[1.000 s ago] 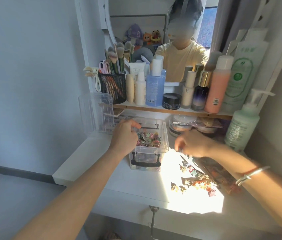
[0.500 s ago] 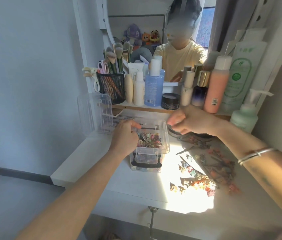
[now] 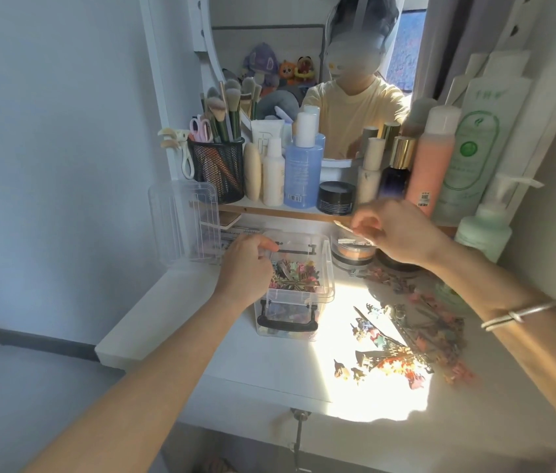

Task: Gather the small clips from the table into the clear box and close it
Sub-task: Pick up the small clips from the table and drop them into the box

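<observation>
on the white table (image 3: 181,302), toward its back left, the clear box (image 3: 328,264) stands open, with a black handle on its front wall. a heap of coloured clips in the box (image 3: 298,276) reaches near its rim. our left hand (image 3: 247,268) grips the box's left rim, fingers curled over the edge and thumb lying along the top. our right hand (image 3: 399,230) hovers behind and to the right of the box, above a round jar (image 3: 351,256). its thumb and forefinger pinch a slim clip (image 3: 344,227) and its other fingers are curled. the loose clips (image 3: 402,356) lie scattered to the right of the box, some in a patch of sun and some in shade.

a clear ribbed cover (image 3: 181,223) stands upright just left of the box; we cannot tell whether it belongs to it. on the shelf behind, the blue bottle (image 3: 303,172) carries a barcode under fine print that we cannot read. the orange bottle (image 3: 431,165) bears a small square code. the tall pouch (image 3: 474,148) shows a round green emblem and green characters too blurred to make out. a white tube (image 3: 266,131) has a thin monogram that we cannot decipher.
</observation>
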{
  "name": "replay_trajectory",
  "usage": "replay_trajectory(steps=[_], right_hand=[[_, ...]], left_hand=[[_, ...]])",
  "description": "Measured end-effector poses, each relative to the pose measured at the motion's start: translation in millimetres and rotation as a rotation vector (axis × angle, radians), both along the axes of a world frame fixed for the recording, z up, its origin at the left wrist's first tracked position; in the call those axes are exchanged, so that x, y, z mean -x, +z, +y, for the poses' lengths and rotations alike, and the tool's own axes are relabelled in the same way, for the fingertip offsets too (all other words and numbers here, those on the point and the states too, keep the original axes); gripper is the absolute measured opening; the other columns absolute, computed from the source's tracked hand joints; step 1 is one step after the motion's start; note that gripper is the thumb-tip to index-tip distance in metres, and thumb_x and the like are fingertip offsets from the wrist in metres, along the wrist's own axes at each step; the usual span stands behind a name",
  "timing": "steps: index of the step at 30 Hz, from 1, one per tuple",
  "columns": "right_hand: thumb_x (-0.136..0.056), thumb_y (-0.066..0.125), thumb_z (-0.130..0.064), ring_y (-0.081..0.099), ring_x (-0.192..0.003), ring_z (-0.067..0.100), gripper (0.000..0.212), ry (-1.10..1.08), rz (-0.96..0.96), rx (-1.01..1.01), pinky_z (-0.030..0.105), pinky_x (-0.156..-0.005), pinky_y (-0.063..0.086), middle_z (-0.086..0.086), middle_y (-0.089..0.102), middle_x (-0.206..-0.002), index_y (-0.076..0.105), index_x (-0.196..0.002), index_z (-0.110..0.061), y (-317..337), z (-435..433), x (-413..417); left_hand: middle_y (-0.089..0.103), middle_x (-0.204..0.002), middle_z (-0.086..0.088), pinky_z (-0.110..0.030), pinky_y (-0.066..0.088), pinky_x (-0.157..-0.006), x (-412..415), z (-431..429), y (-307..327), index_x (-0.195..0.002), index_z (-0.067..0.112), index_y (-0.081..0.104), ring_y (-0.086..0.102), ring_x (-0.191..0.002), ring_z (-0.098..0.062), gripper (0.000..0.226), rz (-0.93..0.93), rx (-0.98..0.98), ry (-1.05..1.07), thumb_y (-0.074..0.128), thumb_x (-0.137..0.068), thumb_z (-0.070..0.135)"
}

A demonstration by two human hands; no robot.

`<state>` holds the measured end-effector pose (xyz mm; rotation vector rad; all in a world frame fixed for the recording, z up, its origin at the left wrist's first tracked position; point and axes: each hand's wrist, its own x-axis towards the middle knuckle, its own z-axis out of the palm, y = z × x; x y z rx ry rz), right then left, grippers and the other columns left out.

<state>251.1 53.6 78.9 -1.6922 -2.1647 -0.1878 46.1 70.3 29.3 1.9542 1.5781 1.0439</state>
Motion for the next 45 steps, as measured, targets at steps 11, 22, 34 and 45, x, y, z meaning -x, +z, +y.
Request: replay_trajectory(steps=[11, 22, 34, 45], right_hand=[[-0.092, 0.048, -0.008, 0.063, -0.105, 0.02, 0.024, -0.027, -0.044, 0.197, 0.028, -0.097, 0.044, 0.007, 0.068, -0.115, 0.069, -0.104, -0.008, -8, 2, 6], [-0.094, 0.043, -0.03, 0.054, -0.106, 0.024, 0.04, -0.18, -0.22, 0.477, 0.032, -0.085, 0.044, 0.012, 0.051, -0.128, 0.04, -0.133, -0.018, -67, 26, -22], [-0.087, 0.055, -0.006, 0.052, -0.078, 0.012, 0.017, -0.124, -0.078, 0.575, 0.012, -0.053, 0.034, 0.002, 0.059, -0.097, 0.061, -0.102, -0.009, -60, 21, -14], [-0.077, 0.064, -0.003, 0.055, -0.066, 0.006, 0.009, -0.062, 0.233, 0.386, 0.014, -0.059, 0.041, 0.0, 0.065, -0.076, 0.066, -0.08, -0.011, -7, 5, 10]], left_hand=[[0.053, -0.127, -0.008, -0.018, 0.03, -0.089, 1, 5, -3, -0.107, 0.01, 0.061, 0.048, -0.115, -0.017, 0.031, -0.003, -0.01, -0.013, 0.039, -0.09, -0.003], [0.053, -0.126, -0.009, -0.016, 0.029, -0.086, -4, 12, -4, -0.108, 0.009, 0.061, 0.047, -0.117, -0.018, 0.031, 0.019, -0.03, -0.022, 0.038, -0.09, -0.003], [0.054, -0.125, -0.009, -0.015, 0.029, -0.085, -3, 13, -5, -0.105, 0.008, 0.062, 0.049, -0.114, -0.019, 0.03, 0.019, -0.035, -0.025, 0.039, -0.09, -0.003], [0.052, -0.127, -0.009, -0.017, 0.03, -0.086, -4, 10, -3, -0.105, 0.008, 0.061, 0.047, -0.116, -0.019, 0.031, 0.006, -0.025, -0.031, 0.038, -0.09, -0.005]])
